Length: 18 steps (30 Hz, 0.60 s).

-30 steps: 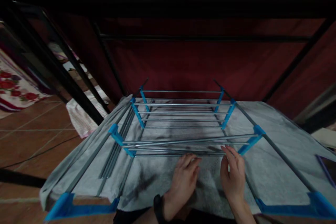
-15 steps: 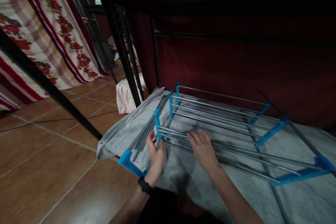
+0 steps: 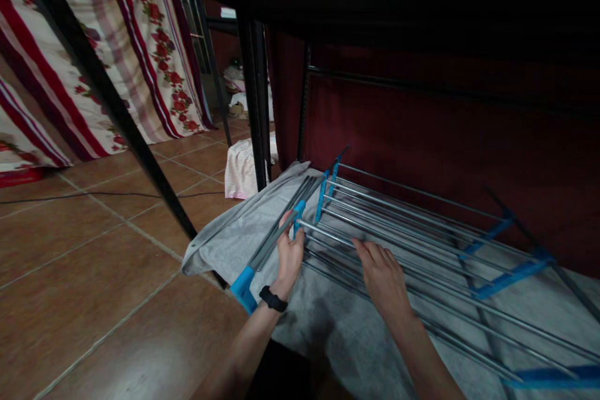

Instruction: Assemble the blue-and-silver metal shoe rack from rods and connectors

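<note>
A drying rack of thin metal rods (image 3: 407, 209) and blue plastic brackets lies on a grey blanket (image 3: 323, 325). My left hand (image 3: 290, 256), with a dark band on its wrist, is closed around a blue bracket (image 3: 299, 207) on the rack's left side. My right hand (image 3: 384, 275) has its fingers curled over a metal rod (image 3: 328, 231) that runs from that bracket; its fingertips are partly hidden. Below my left hand is a blue corner piece (image 3: 244, 287), joined to grey legs (image 3: 274, 240). Toward the right, more blue brackets (image 3: 510, 278) hold the rods' other ends.
Overhead spans a dark frame, with black posts (image 3: 255, 100) at the left and back. A dark red cloth (image 3: 422, 137) hangs behind the rack. Brown floor tiles (image 3: 94, 281), a black cable (image 3: 107, 194), a striped cloth (image 3: 244, 172) and a floral curtain (image 3: 154, 56) are at left.
The view has swung left, shifting the scene rightward. My left hand has closed around the blue bracket, which now tilts differently. My right hand's fingers have drawn together on the rod.
</note>
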Each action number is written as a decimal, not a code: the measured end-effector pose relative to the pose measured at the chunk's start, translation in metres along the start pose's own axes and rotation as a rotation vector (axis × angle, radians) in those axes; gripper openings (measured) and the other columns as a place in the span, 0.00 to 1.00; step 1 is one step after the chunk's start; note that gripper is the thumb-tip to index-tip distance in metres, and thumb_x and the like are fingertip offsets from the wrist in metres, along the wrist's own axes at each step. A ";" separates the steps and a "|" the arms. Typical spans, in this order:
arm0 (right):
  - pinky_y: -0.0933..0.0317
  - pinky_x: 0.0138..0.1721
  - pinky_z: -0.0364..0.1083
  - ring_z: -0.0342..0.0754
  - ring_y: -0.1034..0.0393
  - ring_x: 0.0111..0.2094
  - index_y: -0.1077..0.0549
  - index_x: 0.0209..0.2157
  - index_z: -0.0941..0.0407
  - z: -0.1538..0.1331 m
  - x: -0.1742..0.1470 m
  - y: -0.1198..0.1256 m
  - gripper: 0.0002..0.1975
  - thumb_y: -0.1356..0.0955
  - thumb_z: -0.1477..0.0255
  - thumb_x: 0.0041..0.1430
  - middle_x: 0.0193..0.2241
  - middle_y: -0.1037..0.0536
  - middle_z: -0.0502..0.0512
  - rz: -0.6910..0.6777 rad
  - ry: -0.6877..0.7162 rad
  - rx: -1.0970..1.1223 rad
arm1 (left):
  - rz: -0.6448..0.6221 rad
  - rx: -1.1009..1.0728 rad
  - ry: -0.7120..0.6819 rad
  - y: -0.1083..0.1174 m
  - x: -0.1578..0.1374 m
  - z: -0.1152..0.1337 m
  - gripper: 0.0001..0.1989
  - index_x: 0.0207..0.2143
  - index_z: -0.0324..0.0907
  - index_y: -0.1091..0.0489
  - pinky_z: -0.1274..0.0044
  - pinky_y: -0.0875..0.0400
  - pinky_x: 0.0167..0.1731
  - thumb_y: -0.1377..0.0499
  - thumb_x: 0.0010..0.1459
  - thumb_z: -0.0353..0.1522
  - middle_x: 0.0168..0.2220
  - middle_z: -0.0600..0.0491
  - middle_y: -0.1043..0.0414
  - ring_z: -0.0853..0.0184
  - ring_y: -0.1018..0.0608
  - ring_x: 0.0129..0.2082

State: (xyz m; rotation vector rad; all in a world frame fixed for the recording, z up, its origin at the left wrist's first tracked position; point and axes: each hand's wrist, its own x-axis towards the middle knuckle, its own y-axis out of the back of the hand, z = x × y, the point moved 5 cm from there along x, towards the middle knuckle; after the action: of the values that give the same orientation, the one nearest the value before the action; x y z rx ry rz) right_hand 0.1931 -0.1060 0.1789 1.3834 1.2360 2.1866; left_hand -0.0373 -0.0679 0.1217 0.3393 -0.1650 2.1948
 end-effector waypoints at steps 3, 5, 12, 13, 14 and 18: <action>0.36 0.46 0.53 0.53 0.27 0.39 0.29 0.60 0.56 0.001 0.002 0.002 0.25 0.38 0.86 0.66 0.41 0.20 0.57 0.006 -0.003 0.000 | -0.004 -0.076 -0.039 -0.002 0.006 0.009 0.24 0.62 0.43 0.30 0.65 0.36 0.69 0.44 0.64 0.33 0.59 0.46 0.24 0.59 0.28 0.66; 0.36 0.46 0.53 0.53 0.27 0.40 0.29 0.60 0.56 0.002 0.002 0.003 0.25 0.38 0.86 0.66 0.41 0.20 0.57 0.003 -0.001 0.004 | -0.006 -0.101 -0.032 -0.003 0.007 0.012 0.24 0.62 0.43 0.30 0.65 0.35 0.68 0.44 0.65 0.34 0.58 0.46 0.23 0.59 0.27 0.64; 0.36 0.46 0.52 0.52 0.27 0.40 0.29 0.61 0.55 0.002 0.001 0.004 0.25 0.38 0.86 0.66 0.40 0.20 0.56 -0.006 -0.005 0.035 | -0.008 -0.188 -0.056 -0.012 0.010 0.007 0.21 0.59 0.43 0.27 0.61 0.42 0.72 0.45 0.66 0.35 0.56 0.45 0.22 0.59 0.29 0.66; 0.36 0.46 0.52 0.52 0.27 0.40 0.30 0.61 0.55 0.002 0.000 0.004 0.26 0.38 0.86 0.66 0.41 0.20 0.56 -0.010 -0.004 0.041 | -0.011 -0.198 -0.044 -0.014 0.010 0.004 0.21 0.59 0.43 0.27 0.61 0.41 0.71 0.45 0.66 0.35 0.55 0.45 0.21 0.59 0.28 0.65; 0.35 0.46 0.52 0.52 0.27 0.40 0.30 0.62 0.55 0.002 0.000 0.004 0.26 0.38 0.86 0.66 0.41 0.20 0.56 -0.013 -0.004 0.046 | -0.013 -0.212 -0.032 -0.016 0.011 0.001 0.21 0.59 0.43 0.27 0.61 0.40 0.71 0.45 0.66 0.36 0.55 0.45 0.21 0.59 0.27 0.64; 0.35 0.47 0.53 0.52 0.27 0.39 0.31 0.62 0.55 0.003 -0.001 0.003 0.27 0.38 0.87 0.66 0.40 0.20 0.55 -0.005 0.004 0.059 | -0.002 -0.265 -0.036 -0.017 0.009 -0.005 0.23 0.59 0.43 0.27 0.64 0.36 0.68 0.47 0.64 0.36 0.53 0.46 0.20 0.60 0.24 0.61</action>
State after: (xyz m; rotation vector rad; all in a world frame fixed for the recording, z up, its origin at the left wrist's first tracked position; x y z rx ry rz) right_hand 0.1965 -0.1069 0.1816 1.3977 1.3141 2.1666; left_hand -0.0300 -0.0501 0.1191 0.2300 -0.4702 2.1324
